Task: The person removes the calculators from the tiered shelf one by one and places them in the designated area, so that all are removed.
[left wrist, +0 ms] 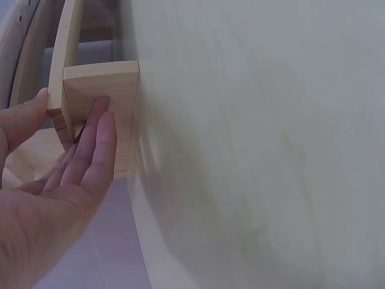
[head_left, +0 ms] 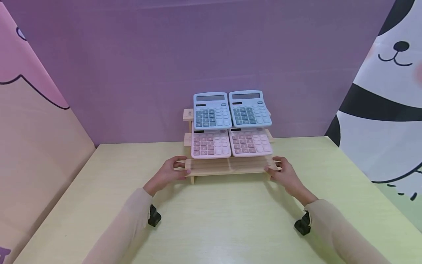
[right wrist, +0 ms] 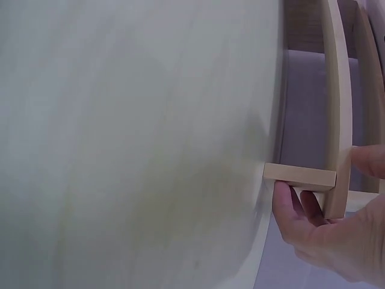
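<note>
A tiered wooden display rack [head_left: 211,167] stands on the table in the head view. My left hand [head_left: 169,171] grips the left end of its lowest shelf; in the left wrist view the thumb is on the shelf's upper face and the fingers [left wrist: 90,150] reach under it, by the leg. The right end is held by my right hand [head_left: 286,175], thumb above and fingers [right wrist: 292,220] below, against the leg. Two blue calculators [head_left: 212,112] [head_left: 249,109] lean side by side on the top tier. Below them, two pink calculators [head_left: 211,145] [head_left: 250,143] sit on the middle tier.
A pale wood-grain table [head_left: 224,220] spreads around the rack. Behind it hangs a purple cloth backdrop [head_left: 148,73]. Cartoon-printed panels flank the table, with a panda [head_left: 385,106] on the right. Black wrist cameras [head_left: 154,216] are strapped at both sleeves.
</note>
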The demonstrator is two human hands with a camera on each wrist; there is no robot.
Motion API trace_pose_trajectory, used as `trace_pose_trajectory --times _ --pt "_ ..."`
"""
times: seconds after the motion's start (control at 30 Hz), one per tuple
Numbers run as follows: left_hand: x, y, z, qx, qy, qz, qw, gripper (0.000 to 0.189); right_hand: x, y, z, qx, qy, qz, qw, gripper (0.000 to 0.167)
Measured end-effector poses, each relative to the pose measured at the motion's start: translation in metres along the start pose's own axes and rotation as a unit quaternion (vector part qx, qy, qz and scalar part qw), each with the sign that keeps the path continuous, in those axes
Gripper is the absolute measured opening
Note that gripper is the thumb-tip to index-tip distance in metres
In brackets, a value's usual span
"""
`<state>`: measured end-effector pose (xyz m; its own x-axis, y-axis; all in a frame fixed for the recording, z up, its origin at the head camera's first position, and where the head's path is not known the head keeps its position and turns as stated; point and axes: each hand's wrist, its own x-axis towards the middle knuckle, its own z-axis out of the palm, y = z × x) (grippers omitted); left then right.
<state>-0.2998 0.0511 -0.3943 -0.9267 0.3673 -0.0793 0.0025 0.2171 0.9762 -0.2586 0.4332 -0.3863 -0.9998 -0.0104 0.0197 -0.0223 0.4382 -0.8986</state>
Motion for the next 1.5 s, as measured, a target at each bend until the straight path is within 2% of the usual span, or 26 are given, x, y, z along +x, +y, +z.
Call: trace_pose_trajectory --times 0.2,0.43,0.7,1.03,1.33,1.5 --pt "0.0 -0.005 -0.007 0.005 0.003 -0.003 1.0 0.062 -0.001 -0.002 0.002 0.012 -0.006 -0.002 0.9999 0.059" --pt "-0.004 -0.003 -0.009 0.014 0.006 -0.006 0.9999 0.062 -0.002 -0.006 0.006 0.028 -0.011 0.0 0.9995 0.058" --pt "-0.007 0.002 -0.008 0.0 0.011 -0.007 0.9999 0.061 0.0 -0.002 0.005 0.037 -0.017 -0.005 0.9992 0.057" --pt "-0.007 0.003 -0.006 0.01 0.011 -0.021 0.9997 0.062 -0.001 -0.002 0.001 0.048 -0.022 -0.004 0.9986 0.055" --pt "-0.009 0.006 -0.001 0.004 -0.001 -0.001 1.0 0.066 0.0 0.001 -0.006 0.054 -0.026 -0.002 0.9982 0.055" --pt "-0.005 0.007 0.004 0.011 0.012 -0.032 0.9993 0.065 0.001 0.002 -0.011 0.052 -0.028 0.001 0.9983 0.055"
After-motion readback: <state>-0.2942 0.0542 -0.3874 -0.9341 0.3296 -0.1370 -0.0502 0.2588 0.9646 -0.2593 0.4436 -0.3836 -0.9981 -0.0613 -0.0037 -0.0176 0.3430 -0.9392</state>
